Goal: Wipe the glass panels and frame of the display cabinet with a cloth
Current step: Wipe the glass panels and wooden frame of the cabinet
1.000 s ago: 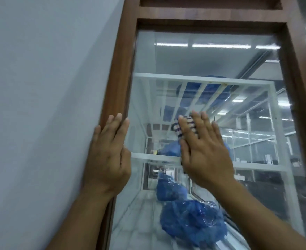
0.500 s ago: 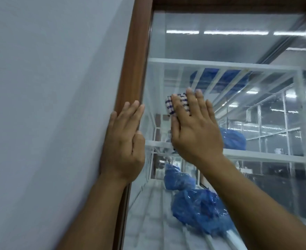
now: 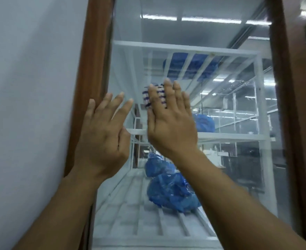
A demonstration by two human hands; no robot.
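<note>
A tall glass panel (image 3: pixel 211 29) fills the view, set in a brown wooden frame (image 3: pixel 92 56). My right hand (image 3: pixel 170 120) lies flat with straight fingers and presses a blue-and-white checked cloth (image 3: pixel 145 99) against the glass; only the cloth's upper left part shows past the fingers. My left hand (image 3: pixel 101 134) is beside it, fingers straight and slightly spread, over the frame's left post and the glass edge. Whether it touches the frame is unclear.
A pale wall (image 3: pixel 31 87) runs along the left of the frame. Behind the glass stand white wire shelves (image 3: pixel 184 47) carrying blue plastic bags (image 3: pixel 172 193). The frame's right post (image 3: pixel 292 105) is at the right, with shelved items beyond it.
The view has tilted down and closed in. My right hand and the cloth stay pressed on the glass near the left post. My left hand's fingers have spread and seem lifted from the frame.
</note>
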